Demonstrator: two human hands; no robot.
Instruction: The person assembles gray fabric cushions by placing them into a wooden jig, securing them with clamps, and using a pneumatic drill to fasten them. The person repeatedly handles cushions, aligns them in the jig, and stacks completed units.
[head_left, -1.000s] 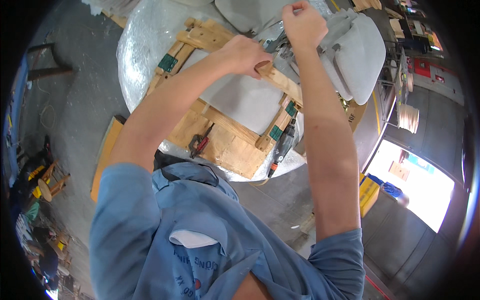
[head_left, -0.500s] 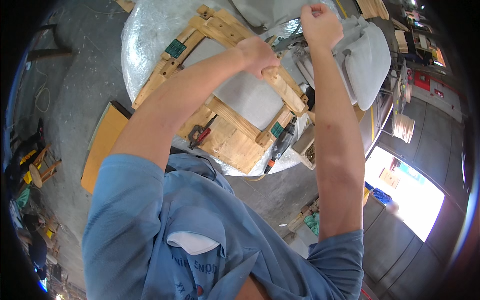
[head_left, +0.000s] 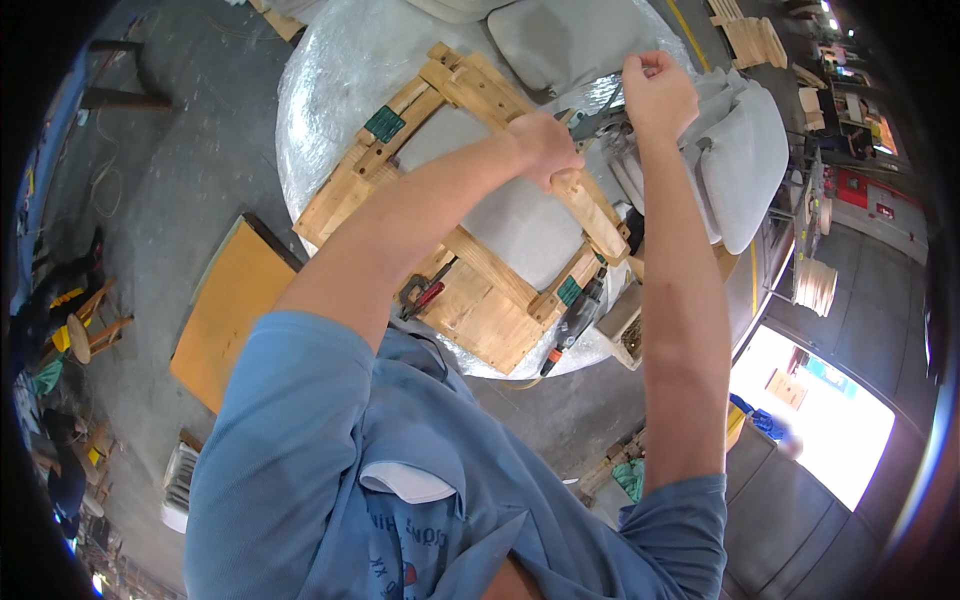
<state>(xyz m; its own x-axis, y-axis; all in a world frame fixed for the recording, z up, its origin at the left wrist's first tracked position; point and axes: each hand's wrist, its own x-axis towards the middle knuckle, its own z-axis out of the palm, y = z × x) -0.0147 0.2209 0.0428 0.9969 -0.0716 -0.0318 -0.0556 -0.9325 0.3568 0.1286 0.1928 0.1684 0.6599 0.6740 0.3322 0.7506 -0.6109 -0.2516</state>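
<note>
A light wooden frame [head_left: 480, 95] with drilled holes and green pads lies on a wrapped round surface [head_left: 325, 100], with grey padding [head_left: 530, 225] inside it. My left hand [head_left: 545, 150] is closed around the frame's wooden bar [head_left: 598, 222]. Farther right, my right hand [head_left: 660, 97] is raised with its fingers curled together; whatever it may hold is hidden. Between the hands, a dark slender item [head_left: 606, 103] shows only in part. A cordless driver [head_left: 578, 318] with an orange tip lies by the near right corner. A red-handled tool [head_left: 426, 296] rests near my left forearm.
Grey cushions [head_left: 745, 165] are stacked at the right, and another cushion [head_left: 560, 45] lies at the far side. An open box [head_left: 622, 328] of small parts stands beside the driver. An orange-yellow panel [head_left: 228, 310] is at the left on the grey floor.
The whole view has shifted, so the frame and both hands appear lower and slightly to the right. My left hand keeps its grip; my right hand stays raised and closed.
</note>
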